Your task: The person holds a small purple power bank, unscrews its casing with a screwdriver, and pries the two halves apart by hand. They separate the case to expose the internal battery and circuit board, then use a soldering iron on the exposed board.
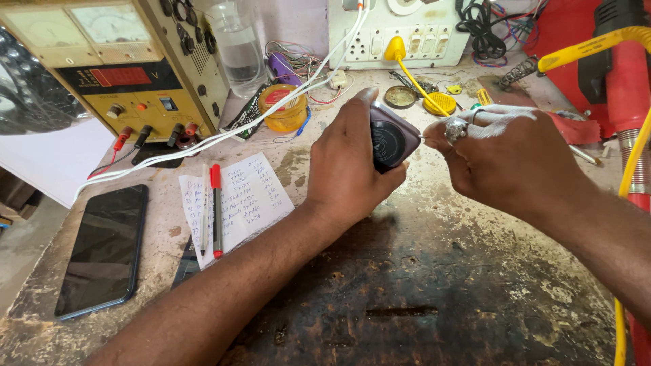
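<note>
The desk [434, 285] is a worn, stained top, pale at the edges and scorched dark toward the near middle. At its back stands a power supply [129, 64] with dials and a red display, a clear bottle [239, 44] beside it, and a white socket board [397, 30] against the wall with a yellow plug and white cables running from it. An orange-lidded jar [283, 107] sits below the bottle. On the left lie a dark phone [103, 249], screen up, and a sheet of handwritten paper [241, 203] with a red pen [216, 210] and a white pen [204, 207] on it. A yellow hose [627, 163] curves down the right side, past red equipment.

The left hand [349, 166] comes in from the lower left, forearm stretched across the desk, fingers wrapped over the top and thumb below. Its grip is closed on a small purple device [393, 139] with a round black face, held up above the desk near the middle of the view.

The right hand [508, 163] reaches in from the right, a ring on one finger, fingertips pinched together on a thin metal tool [422, 138]. The tool's tip touches the device's right edge, so the device sits between the two hands.
</note>
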A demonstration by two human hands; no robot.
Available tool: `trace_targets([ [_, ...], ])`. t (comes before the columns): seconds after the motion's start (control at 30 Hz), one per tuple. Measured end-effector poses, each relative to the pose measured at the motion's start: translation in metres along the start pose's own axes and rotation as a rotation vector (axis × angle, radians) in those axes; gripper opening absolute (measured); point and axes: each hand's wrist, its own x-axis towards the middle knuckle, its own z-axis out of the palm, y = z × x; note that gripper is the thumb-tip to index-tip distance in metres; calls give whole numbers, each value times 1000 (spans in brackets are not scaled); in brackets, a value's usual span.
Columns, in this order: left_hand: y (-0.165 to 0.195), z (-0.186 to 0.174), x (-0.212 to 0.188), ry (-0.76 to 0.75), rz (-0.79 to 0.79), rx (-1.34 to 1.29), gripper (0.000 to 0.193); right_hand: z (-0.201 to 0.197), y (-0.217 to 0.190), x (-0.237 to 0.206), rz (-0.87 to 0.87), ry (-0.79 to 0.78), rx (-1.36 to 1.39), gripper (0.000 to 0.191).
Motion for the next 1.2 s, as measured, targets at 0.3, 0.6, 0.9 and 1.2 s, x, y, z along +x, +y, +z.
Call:
trace_targets([
  [0.3,5,9,1,35,16,37,91,1,-23,-4,9,56,-240,8],
  [0.6,4,18,3,49,7,78,92,9,-40,-7,0,24,-498,17],
  [0.9,4,16,3,24,-40,56,91,12,8,8,37,-48,-84,12],
  [1.2,5,17,2,18,15,67,94,1,3,6,-59,-59,-220,10],
])
